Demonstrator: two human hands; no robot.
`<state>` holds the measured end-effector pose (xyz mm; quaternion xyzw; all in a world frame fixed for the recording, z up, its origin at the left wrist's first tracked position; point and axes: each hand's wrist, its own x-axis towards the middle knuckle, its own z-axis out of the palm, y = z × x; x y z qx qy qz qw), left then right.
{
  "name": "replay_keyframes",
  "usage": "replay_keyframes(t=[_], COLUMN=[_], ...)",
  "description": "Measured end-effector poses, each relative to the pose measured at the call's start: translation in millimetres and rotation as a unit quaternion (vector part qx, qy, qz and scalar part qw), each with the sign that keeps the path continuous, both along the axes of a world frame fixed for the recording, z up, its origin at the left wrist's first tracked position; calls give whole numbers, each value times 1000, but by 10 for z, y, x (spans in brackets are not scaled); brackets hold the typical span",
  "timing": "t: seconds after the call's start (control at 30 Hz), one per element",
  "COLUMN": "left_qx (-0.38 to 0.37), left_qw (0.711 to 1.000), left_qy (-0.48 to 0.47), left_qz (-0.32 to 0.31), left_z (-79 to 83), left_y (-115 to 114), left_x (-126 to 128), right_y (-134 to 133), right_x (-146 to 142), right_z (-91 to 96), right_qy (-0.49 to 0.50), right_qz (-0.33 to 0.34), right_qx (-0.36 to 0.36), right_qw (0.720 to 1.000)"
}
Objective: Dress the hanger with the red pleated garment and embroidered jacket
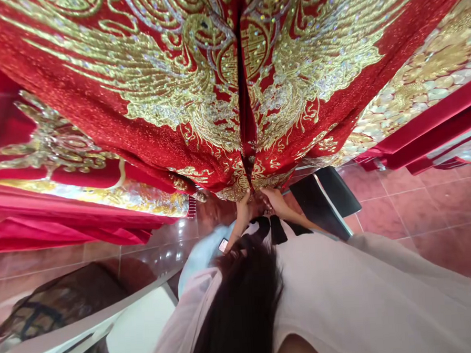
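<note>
A red garment (pixel 199 83) with heavy gold and silver embroidery fills the upper view, split by a centre opening. My left hand (pixel 243 206) and my right hand (pixel 273 198) meet at the lower end of that opening, fingers closed on the embroidered edges there. What exactly sits between the fingertips is too small to make out. A small watch-like item (pixel 223 244) shows near my left wrist. My dark hair (pixel 242 302) and white top (pixel 344 292) cover the bottom of the view.
More red and gold garments hang at the left (pixel 52 149) and right (pixel 423 77). A black object (pixel 323 198) stands just right of my hands. Red floor tiles (pixel 419 209) lie beyond. A white surface (pixel 136 329) and a dark patterned bag (pixel 56 302) are at lower left.
</note>
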<state>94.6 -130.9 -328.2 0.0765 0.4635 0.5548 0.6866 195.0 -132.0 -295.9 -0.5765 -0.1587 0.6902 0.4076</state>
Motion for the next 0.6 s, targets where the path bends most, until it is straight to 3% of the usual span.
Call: replay_keyframes(t=[0.13,0.33,0.6], left_qx=[44,65,55], left_qw=[998,996,996], left_qy=[9,43,68], left_qz=[38,48,29], left_z=[77,184,406], left_y=[-18,-85,-137], left_x=[-9,2,-14], right_y=[-57,-16,-55], right_x=[93,-23,-55], right_z=[-34,35,353], right_qy=[34,103,171], right_qz=[-11,-42,-39], right_qx=[35,102,96], right_qw=[999,989,980])
